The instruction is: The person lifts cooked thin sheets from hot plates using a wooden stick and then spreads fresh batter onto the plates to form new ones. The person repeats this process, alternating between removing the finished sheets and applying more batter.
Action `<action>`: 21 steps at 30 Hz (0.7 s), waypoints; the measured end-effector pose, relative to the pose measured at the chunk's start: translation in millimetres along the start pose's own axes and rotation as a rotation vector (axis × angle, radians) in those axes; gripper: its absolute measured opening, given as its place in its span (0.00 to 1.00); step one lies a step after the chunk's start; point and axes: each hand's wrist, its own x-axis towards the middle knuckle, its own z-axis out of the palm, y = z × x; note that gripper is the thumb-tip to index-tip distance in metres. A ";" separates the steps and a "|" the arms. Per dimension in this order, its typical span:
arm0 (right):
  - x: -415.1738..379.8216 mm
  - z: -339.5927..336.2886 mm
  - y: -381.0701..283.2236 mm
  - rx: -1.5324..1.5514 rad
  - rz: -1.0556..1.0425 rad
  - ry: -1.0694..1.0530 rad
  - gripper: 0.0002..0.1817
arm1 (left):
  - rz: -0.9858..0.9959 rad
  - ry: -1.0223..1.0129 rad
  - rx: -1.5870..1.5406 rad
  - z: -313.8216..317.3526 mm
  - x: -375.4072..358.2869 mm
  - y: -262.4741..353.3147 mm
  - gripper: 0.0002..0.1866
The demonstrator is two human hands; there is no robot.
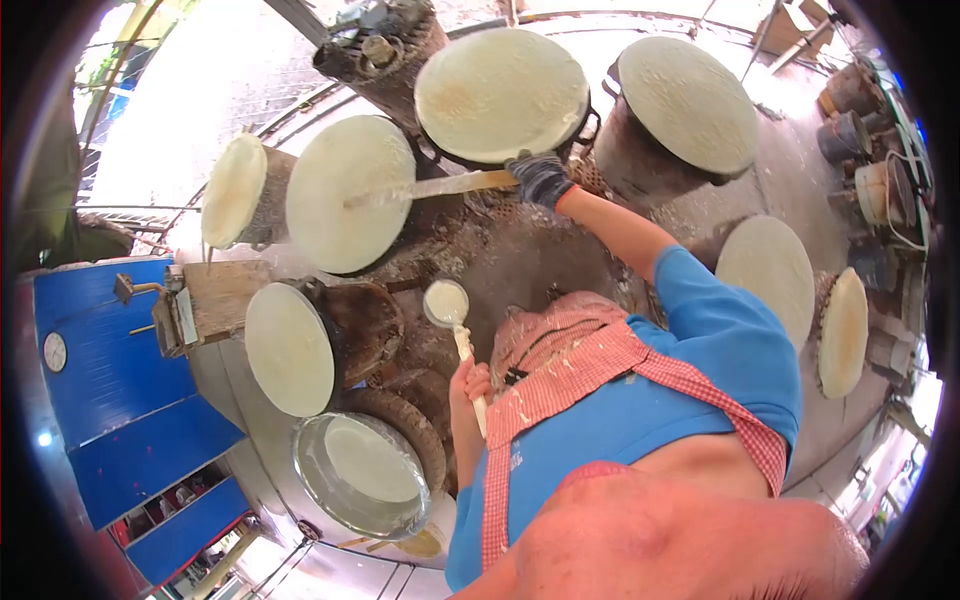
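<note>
Head cam is looking almost straight down over a ring of round steamer drums, each topped with a pale stretched cloth. From where I'm watching, the right hand [540,178], in a dark glove, is closed around the handle end of a long flat stick [430,188]. That stick reaches out to the left and its far end lies across the white sheet on one drum [345,195], just beside the next drum [500,92] up top. The left hand [472,382] sits low by the checked apron [570,365], fingers wrapped around the handle of a ladle [447,303]. The ladle's bowl is full of white batter and hangs over the dark, crusty middle between the drums, not touching any cloth. Down at the bottom left there's a metal basin [362,475] with more batter in it, near the left elbow. A blue cabinet [110,390] is off to the left.
</note>
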 end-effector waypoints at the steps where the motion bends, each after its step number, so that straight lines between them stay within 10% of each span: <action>1: 21.6 8.4 -2.9 -0.021 -0.025 0.001 0.09 | 0.015 -0.015 0.010 2.1 -1.9 -4.8 0.11; 9: 99.8 -13.7 49.8 0.052 -0.011 -0.110 0.09 | -0.216 -0.245 -0.188 -27.8 0.9 -7.9 0.19; 14: 156.5 -73.7 170.9 0.236 -0.058 0.391 0.10 | -0.278 -0.224 -0.198 -32.0 -1.8 0.7 0.20; 16: 185.4 -102.7 238.3 -0.560 -0.265 0.397 0.09 | -0.298 -0.245 -0.202 -32.9 -4.7 5.7 0.21; 17: 187.3 -133.0 248.0 -0.243 -0.254 0.506 0.10 | -0.271 -0.233 -0.191 -34.7 -6.6 8.8 0.21; 21: 193.5 -258.5 208.9 -0.290 0.282 0.267 0.15 | -0.231 -0.326 -0.125 -35.5 -15.0 24.0 0.20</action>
